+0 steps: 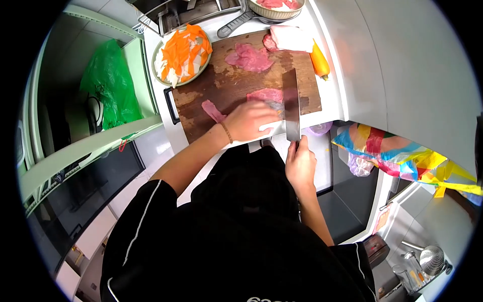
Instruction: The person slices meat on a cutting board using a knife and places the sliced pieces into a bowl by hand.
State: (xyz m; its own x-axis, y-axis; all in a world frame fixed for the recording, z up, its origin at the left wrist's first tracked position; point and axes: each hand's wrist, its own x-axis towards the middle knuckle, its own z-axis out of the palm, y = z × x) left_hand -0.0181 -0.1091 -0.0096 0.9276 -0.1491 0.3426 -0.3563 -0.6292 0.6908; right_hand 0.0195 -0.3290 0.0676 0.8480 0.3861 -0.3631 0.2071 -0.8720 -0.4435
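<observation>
My right hand (301,166) is wrapped round the handle of a cleaver (291,103), whose wide blade stands over the right part of the wooden cutting board (201,103). Just left of the blade, my left hand (250,121) lies at the board's near edge, by a piece of pink meat (265,94); its fingers are blurred, so their grip cannot be made out. A narrow meat strip (213,110) rests left of that hand. Farther back on the board are a flat meat slice (249,58) and a larger piece with a pale side (291,39).
A plate of orange and white slices (183,54) overlaps the board's back left. Beyond the board sits a bowl of meat (275,6) by a grey handle (236,24). A carrot (319,61) lies to the right. A green bag (110,83) is at the left.
</observation>
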